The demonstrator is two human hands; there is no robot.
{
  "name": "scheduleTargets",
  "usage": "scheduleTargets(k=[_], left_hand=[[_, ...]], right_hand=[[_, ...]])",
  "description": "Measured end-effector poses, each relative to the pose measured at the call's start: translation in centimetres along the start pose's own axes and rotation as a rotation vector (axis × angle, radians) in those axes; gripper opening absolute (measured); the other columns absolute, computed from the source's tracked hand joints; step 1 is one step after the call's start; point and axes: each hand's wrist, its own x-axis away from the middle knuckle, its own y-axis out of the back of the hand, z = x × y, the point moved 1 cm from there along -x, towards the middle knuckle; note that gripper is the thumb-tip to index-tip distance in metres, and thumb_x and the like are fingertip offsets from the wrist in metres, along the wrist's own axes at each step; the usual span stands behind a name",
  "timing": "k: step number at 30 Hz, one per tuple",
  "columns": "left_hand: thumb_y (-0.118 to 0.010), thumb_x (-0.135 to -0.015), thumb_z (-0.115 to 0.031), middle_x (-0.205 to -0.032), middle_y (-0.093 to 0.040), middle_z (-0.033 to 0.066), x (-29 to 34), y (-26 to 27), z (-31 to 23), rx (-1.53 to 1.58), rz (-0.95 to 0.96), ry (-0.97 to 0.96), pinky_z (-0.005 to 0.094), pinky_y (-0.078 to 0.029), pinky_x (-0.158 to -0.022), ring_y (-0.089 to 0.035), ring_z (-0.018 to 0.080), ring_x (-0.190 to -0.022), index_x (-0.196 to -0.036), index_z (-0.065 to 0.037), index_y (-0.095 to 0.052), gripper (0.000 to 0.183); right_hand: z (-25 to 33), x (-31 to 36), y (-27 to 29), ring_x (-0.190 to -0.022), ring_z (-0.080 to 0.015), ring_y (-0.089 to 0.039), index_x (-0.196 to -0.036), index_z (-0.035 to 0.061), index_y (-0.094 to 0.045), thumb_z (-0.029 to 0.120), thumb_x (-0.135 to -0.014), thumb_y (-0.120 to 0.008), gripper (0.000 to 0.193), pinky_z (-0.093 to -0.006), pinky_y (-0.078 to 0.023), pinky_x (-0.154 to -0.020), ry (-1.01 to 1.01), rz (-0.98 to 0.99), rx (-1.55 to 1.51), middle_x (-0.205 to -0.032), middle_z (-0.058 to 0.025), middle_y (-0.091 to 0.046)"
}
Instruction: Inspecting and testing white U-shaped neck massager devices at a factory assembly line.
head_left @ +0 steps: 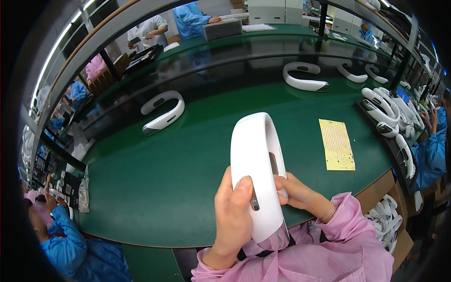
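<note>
Left hand (233, 214) clasps glossy white C-shaped plastic band (253, 160); right hand (300, 191) curled onto its 4 o'clock side. Slackened grip could drop it.

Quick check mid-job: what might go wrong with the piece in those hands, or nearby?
The left hand's thumb lies right by the dark panel on the white curved device, so a stray press seems possible.

If it and the right hand loosened, the raised device might drop onto the green table.

At right, similar devices overlap in the black tray; they could scuff each other.
</note>
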Motion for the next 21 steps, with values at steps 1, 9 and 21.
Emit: scheduleTargets(k=[1, 9, 21], left_hand=[[-0.035, -0.088, -0.033, -0.075, -0.058, 0.0181, 0.0, 0.0, 0.0, -0.009, 0.003, 0.003, 0.0308, -0.051, -0.051, -0.061, 0.023, -0.057, -0.101, 0.006, -0.044, 0.042], [-0.036, -0.089, -0.033, -0.075, -0.059, 0.0191, 0.3, 0.3, 0.1, -0.038, 0.066, 0.009, 0.0304, -0.05, -0.047, -0.061, 0.024, -0.056, -0.105, 0.007, -0.043, 0.044], [-0.057, -0.084, -0.016, -0.115, -0.044, 0.0147, -1.5, 5.7, 7.0, 0.054, -0.149, -0.103, 0.0354, -0.047, -0.083, -0.053, 0.0212, -0.093, -0.131, -0.002, -0.028, 0.057]], right_hand=[[0.1, 0.1, 0.0, -0.08, -0.0155, -0.059, -0.117, -0.0034, -0.042, 0.024, -0.091, -0.049, 0.039, -0.029, -0.05, -0.074, -0.002, 0.002, -0.007, -0.088, -0.009, -0.058], [-0.5, 0.2, 0.5, -0.078, -0.0154, -0.058, -0.116, -0.0033, -0.044, 0.023, -0.089, -0.053, 0.038, -0.0281, -0.05, -0.072, 0.118, -0.066, -0.04, -0.088, -0.0089, -0.057], [5.3, 5.8, 1.0, -0.079, -0.0154, -0.05, -0.133, -0.0029, -0.028, 0.017, -0.089, -0.052, 0.054, -0.0267, -0.043, -0.071, 0.608, -0.258, 0.68, -0.102, -0.0129, -0.048]])
